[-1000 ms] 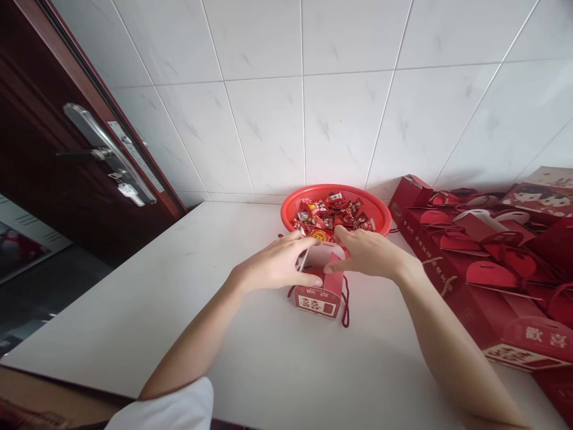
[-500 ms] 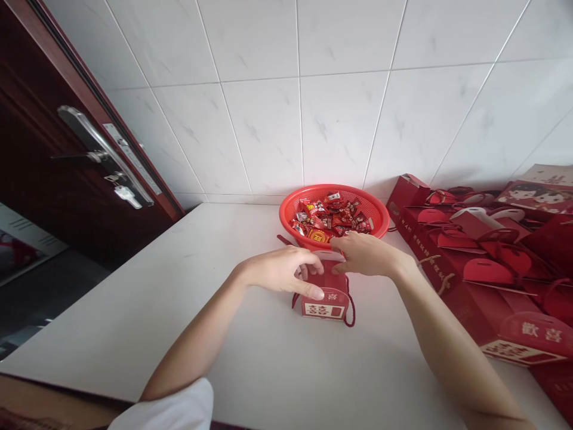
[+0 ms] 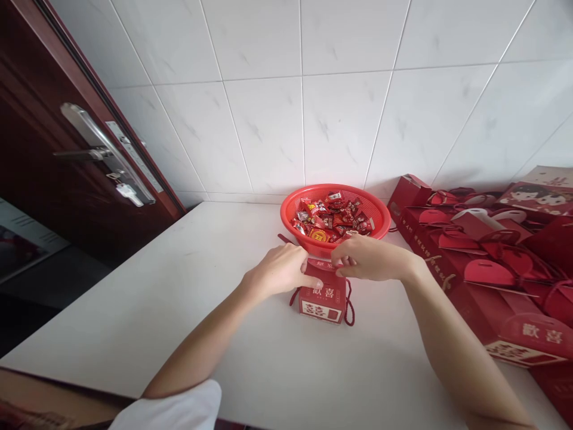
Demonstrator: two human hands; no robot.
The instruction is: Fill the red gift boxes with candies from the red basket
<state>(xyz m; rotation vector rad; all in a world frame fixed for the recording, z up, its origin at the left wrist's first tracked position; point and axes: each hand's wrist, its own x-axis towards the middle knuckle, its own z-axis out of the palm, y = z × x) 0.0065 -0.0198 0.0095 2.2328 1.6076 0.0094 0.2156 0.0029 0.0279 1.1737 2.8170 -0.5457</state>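
Head view: red box (image 3: 323, 302) between left fingers (image 3: 312, 281) and right fingers (image 3: 344, 272)

Red box (image 3: 330, 307) — white-lettered, cords (image 3: 349, 323) at both sides; upright on white table (image 3: 179, 298).

The head camera looks from above and behind the hands, facing forward and down across the table (image 3: 268, 358) to the tiled wall (image 3: 344, 131) (a door (image 3: 36, 131) slants in at left). It is near: left hand (image 3: 280, 272) and right hand (image 3: 376, 257) show just below mid-view, arms (image 3: 201, 340) entering from the bottom.
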